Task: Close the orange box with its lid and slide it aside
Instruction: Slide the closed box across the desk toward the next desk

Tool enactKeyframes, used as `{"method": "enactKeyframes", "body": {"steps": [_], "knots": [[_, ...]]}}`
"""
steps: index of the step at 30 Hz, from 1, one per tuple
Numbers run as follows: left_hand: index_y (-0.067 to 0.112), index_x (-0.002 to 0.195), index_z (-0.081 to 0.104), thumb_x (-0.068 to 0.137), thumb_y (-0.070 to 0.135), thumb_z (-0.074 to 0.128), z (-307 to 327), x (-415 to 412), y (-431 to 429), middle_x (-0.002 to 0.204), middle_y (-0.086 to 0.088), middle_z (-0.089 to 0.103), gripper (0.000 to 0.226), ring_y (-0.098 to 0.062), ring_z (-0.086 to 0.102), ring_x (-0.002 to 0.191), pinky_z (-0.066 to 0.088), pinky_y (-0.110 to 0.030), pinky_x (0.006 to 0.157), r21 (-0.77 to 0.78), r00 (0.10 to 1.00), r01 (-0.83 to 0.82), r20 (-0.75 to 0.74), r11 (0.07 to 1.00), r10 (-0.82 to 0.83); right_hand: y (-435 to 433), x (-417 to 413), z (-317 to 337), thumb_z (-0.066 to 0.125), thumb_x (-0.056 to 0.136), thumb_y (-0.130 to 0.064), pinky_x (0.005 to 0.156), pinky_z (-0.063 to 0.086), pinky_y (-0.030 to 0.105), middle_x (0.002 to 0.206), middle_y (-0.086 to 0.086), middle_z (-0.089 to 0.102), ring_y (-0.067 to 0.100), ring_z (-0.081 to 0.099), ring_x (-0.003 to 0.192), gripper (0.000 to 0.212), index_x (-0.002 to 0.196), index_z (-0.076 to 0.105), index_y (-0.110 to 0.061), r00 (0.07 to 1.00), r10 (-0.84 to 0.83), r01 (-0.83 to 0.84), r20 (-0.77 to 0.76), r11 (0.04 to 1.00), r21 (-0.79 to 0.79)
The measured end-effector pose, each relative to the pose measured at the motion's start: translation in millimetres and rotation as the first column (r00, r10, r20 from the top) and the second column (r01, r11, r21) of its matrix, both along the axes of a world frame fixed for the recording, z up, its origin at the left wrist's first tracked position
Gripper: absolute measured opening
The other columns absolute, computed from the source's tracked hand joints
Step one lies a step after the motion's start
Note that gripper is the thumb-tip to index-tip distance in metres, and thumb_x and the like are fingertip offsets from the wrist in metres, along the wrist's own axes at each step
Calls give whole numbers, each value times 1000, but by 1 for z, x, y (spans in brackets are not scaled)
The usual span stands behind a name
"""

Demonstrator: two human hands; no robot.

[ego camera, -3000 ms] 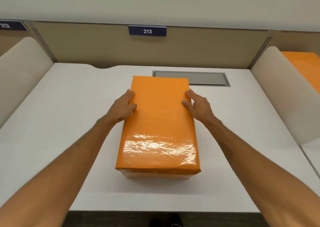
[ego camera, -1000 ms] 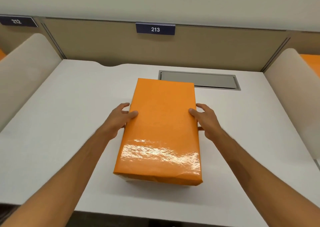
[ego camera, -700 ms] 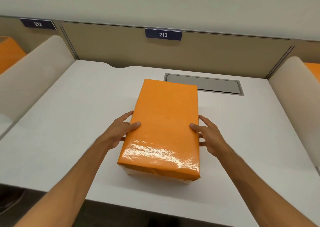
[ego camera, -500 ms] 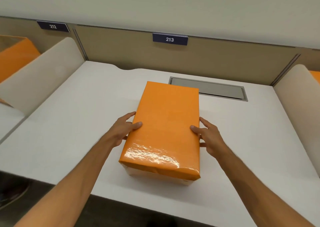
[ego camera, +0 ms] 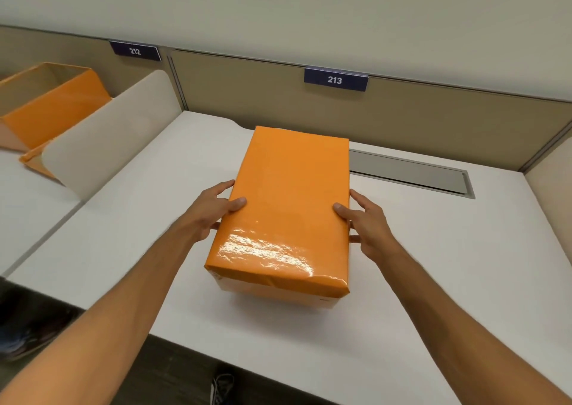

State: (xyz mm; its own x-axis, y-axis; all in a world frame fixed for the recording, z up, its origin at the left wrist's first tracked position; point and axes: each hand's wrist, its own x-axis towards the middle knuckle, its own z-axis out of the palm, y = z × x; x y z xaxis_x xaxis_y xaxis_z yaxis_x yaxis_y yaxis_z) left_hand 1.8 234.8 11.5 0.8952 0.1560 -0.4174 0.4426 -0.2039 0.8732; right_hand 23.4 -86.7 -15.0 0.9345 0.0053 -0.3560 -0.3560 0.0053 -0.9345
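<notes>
Orange box (ego camera: 288,200), lid (ego camera: 291,188) seated on top, glossy wrap with glare near the front edge; stands on the white desk (ego camera: 123,234), slightly right of centre, long axis running away from the viewer, its far right corner overlapping the grey cable hatch (ego camera: 408,172) set into the desk. Left hand (ego camera: 213,212) pressed against the left side of the box, thumb lying over the lid's top edge, fingers down the side. Right hand (ego camera: 368,222) mirrored on the right side, thumb on the lid's edge, fingers spread along the wall. Both hands clamp the box between them. Beige partition behind carries number plate 213 (ego camera: 335,79); plate 212 (ego camera: 135,51) marks the neighbouring bay. Rounded cream divider (ego camera: 105,138) separates the bays. A second orange box (ego camera: 46,104), open, tilted, sits in the left bay. Shoe (ego camera: 221,387) visible below the desk edge
</notes>
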Motion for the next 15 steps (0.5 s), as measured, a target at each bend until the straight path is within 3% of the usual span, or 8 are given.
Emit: {"method": "enactKeyframes", "body": {"steps": [7, 12, 15], "knots": [[33, 151, 39, 88, 31, 72, 7, 50, 82, 133, -9, 61, 71, -34, 63, 111, 52, -55, 89, 25, 1000, 12, 20, 1000, -12, 79, 48, 3, 78, 87, -26, 61, 54, 39, 124, -1, 63, 16, 64, 97, 70, 149, 46, -32, 999, 1, -2, 39, 1000, 5], [32, 150, 41, 87, 31, 74, 10, 101, 156, 133, -8, 60, 71, -35, 62, 113, 51, -57, 92, 33, 999, 48, 10, 998, -49, 150, 87, -1, 77, 88, -25, 80, 56, 53, 130, 1, 62, 26, 65, 106, 70, 150, 46, -30, 999, -30, 29, 46, 1000, 5], [32, 149, 41, 86, 30, 75, 11, 130, 199, 130, -9, 64, 71, -32, 64, 109, 52, -54, 88, 14, 998, 70, 1, 997, -70, 193, 108, 0, 78, 87, -25, 72, 56, 46, 128, 1, 63, 23, 66, 103, 70, 150, 46, -29, 998, -51, 51, 33, 999, 11]]}}
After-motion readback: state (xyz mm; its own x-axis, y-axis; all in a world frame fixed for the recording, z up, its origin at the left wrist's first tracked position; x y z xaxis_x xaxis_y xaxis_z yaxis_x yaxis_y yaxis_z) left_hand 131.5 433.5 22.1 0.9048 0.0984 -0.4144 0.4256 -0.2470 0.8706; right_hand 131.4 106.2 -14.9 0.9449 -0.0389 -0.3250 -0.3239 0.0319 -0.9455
